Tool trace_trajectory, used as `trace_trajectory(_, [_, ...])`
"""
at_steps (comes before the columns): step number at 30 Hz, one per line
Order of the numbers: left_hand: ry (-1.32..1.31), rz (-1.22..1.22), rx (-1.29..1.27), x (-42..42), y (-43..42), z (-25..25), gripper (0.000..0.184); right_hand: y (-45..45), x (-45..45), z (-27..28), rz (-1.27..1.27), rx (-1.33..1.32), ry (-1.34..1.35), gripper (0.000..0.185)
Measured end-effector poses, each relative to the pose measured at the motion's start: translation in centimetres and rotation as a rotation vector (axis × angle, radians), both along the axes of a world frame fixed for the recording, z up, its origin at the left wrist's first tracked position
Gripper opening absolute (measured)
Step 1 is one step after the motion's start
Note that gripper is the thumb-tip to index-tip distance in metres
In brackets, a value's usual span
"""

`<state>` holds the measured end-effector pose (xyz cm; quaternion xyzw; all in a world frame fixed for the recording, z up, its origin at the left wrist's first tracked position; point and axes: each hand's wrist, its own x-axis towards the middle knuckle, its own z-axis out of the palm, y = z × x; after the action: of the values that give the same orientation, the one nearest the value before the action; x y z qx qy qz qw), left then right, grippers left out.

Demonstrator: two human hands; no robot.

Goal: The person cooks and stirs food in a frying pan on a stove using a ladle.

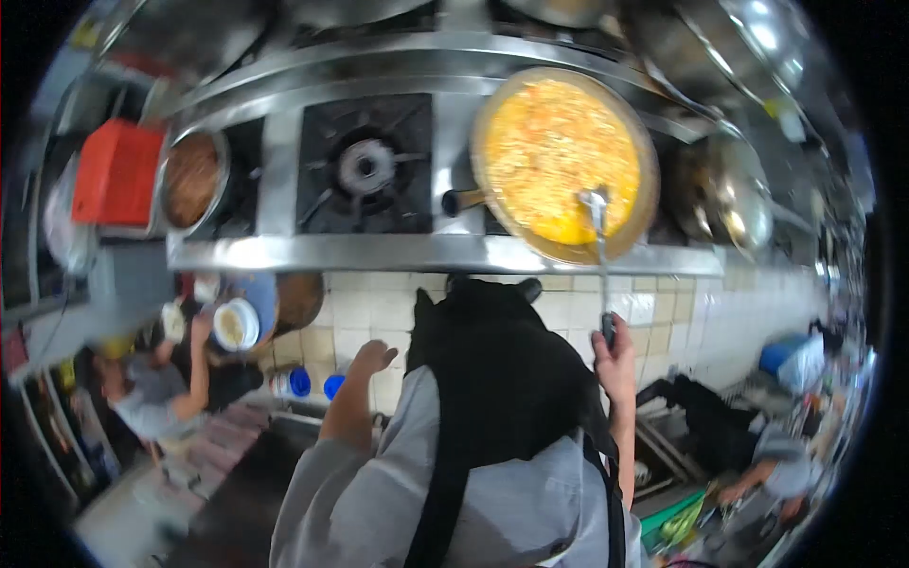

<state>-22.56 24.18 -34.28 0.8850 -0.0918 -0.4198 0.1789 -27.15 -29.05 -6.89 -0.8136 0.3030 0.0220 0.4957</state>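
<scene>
My right hand (615, 364) is closed around the dark handle of a long metal ladle (600, 237). The ladle's head rests in the food in a large round pan (483, 204), near its front edge. Yellow-orange liquid with many pale bits (559, 142) fills this pan, which sits on the stove with a dark-tipped handle pointing left. My left hand (372, 356) hangs in front of the stove, beside my black apron. It looks empty and loosely open, touching nothing, though its fingers are small and partly hidden.
A bare gas burner (366, 166) lies left of the pan. Further left are a pot of brown food (192, 180) and a red container (118, 172). A shiny metal pan (721, 194) stands at right. Other people are at left, near a white tub (235, 325), and lower right.
</scene>
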Motion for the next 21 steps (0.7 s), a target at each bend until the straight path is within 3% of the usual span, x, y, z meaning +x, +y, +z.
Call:
trace_trajectory(2, [-0.051, 0.208, -0.135, 1.1, -0.9, 1.8, 0.049, 0.2, 0.0, -0.5, 0.083, -0.219, -0.049, 0.048])
trace_trajectory(3, [-0.235, -0.208, -0.282, 1.0, 2.2, -5.5, 0.044, 0.4, 0.3, 0.6, 0.085, -0.262, -0.011, 0.049])
trace_trajectory(4, [-0.157, 0.145, -0.280, 1.5, 1.8, -5.7, 0.043, 1.3, 1.4, 2.6, 0.023, -0.134, 0.110, 0.050])
trace_trajectory(5, [0.090, 0.519, -0.270, 2.8, 1.5, -5.6, 0.048, 1.5, 1.6, 2.9, 0.002, -0.126, 0.108, 0.051])
trace_trajectory(6, [-0.171, 0.016, -0.291, 4.8, 2.2, -5.2, 0.049, 1.5, 1.7, 3.2, 0.000, -0.105, 0.105, 0.052])
trace_trajectory(8, [-0.070, 0.169, -0.137, 7.0, 0.0, -4.0, 0.050, 1.4, 1.7, 3.8, -0.008, -0.103, 0.113, 0.051])
trace_trajectory(9, [-0.071, 0.187, -0.156, 7.9, -0.8, -2.8, 0.050, 1.5, 1.8, 3.6, 0.007, -0.096, 0.113, 0.051])
trace_trajectory(11, [-0.078, 0.245, -0.176, 10.4, -4.9, 4.5, 0.050, 1.7, 1.7, 3.9, -0.016, -0.092, 0.124, 0.050])
trace_trajectory(14, [-0.104, 0.355, -0.184, 11.7, -7.1, 7.7, 0.050, 2.1, 2.1, 4.3, -0.038, -0.054, 0.140, 0.049])
trace_trajectory(18, [-0.079, 0.305, -0.179, 11.8, -6.0, 6.1, 0.054, 1.2, 0.5, 0.3, -0.033, -0.126, -0.002, 0.048])
trace_trajectory(21, [-0.006, 0.381, -0.120, 10.5, -5.6, 5.8, 0.056, 0.9, 0.8, 1.1, -0.018, -0.113, 0.085, 0.047])
